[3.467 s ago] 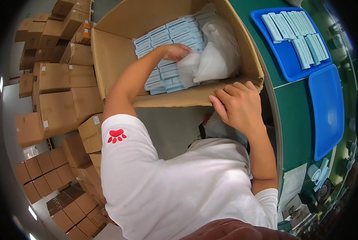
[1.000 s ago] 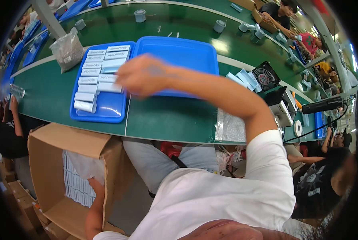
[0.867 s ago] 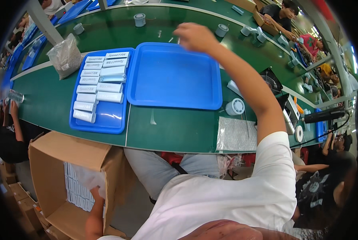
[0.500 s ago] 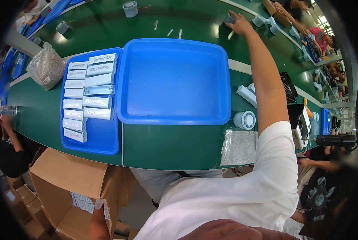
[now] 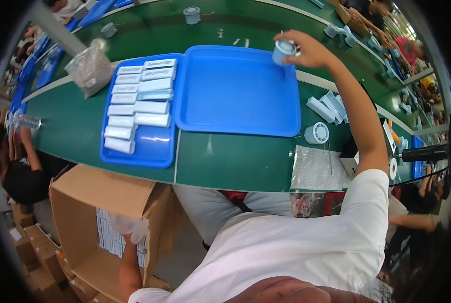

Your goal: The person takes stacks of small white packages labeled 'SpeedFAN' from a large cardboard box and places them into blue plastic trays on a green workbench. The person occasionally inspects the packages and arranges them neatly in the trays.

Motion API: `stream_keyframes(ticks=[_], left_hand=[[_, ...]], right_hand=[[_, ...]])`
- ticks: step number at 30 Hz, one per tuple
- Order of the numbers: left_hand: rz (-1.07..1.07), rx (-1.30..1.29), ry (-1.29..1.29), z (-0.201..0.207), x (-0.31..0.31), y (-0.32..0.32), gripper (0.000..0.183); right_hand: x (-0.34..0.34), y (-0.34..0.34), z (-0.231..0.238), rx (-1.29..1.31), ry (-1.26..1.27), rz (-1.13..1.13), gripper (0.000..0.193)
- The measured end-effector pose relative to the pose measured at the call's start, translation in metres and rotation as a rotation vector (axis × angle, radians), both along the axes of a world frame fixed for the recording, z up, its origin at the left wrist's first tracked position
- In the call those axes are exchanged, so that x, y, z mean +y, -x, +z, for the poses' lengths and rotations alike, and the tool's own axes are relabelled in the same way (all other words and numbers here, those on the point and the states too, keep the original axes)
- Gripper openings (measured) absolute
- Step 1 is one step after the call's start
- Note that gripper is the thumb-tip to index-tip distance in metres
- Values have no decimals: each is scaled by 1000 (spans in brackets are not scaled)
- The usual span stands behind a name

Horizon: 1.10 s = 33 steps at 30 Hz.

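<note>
My right hand (image 5: 310, 49) grips a light blue cylindrical plastic part (image 5: 284, 50) by its sides. It holds the part over the far right corner of the large blue tray (image 5: 240, 129). At lower left, my left hand (image 5: 135, 230) reaches into an open cardboard box (image 5: 102, 184), beside rows of pale blue pieces (image 5: 104, 230). Whitish, see-through material covers or touches that hand, and its fingers are too blurred to read. Left of the large tray, a second blue tray (image 5: 152, 157) carries two columns of pale blue elongated housings (image 5: 157, 74).
Right of the trays lie loose pale blue housings (image 5: 321, 109), a round vented part (image 5: 317, 133) and a bubble-wrap sheet (image 5: 316, 169). A clear bag of small pieces (image 5: 90, 68) sits far left. A black power screwdriver (image 5: 425, 153) juts in at right. Co-workers sit around the table.
My right hand has brought the cylindrical part from the far side of the table nearer, to above the tray's corner. My left hand has shifted inside the box. The whole view has turned slightly.
</note>
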<state>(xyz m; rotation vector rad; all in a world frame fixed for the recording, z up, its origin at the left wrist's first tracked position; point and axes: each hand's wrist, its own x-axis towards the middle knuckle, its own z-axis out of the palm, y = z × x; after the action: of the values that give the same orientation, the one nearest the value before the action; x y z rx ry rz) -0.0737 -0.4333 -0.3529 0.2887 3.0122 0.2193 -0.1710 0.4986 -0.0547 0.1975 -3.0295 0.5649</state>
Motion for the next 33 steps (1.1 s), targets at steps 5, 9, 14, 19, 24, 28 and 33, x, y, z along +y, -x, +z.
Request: stream_keyframes(ticks=[5,9,14,19,24,28,33], left_hand=[[-159,153,4,-28,-9,18,101],[-159,209,121,-44,-25,3,104],[86,-89,-16,-4,27,-5,154],[165,-179,46,27,33,-26,148],[94,-148,-4,27,35,-22,136],[15,-154,83,41,49,-19,121],[-73,24,-85,31,34,-36,110]], right_hand=[[-42,-32,-29,19,-134,74,68],[-48,-44,-48,106,-293,43,67],[-185,-49,-11,223,-420,229,54],[-439,-80,46,127,176,805,41],[-610,-74,5,-62,292,1260,32],[-652,-54,-84,-477,-769,1154,41],[-629,-37,-79,-495,-954,1014,30]])
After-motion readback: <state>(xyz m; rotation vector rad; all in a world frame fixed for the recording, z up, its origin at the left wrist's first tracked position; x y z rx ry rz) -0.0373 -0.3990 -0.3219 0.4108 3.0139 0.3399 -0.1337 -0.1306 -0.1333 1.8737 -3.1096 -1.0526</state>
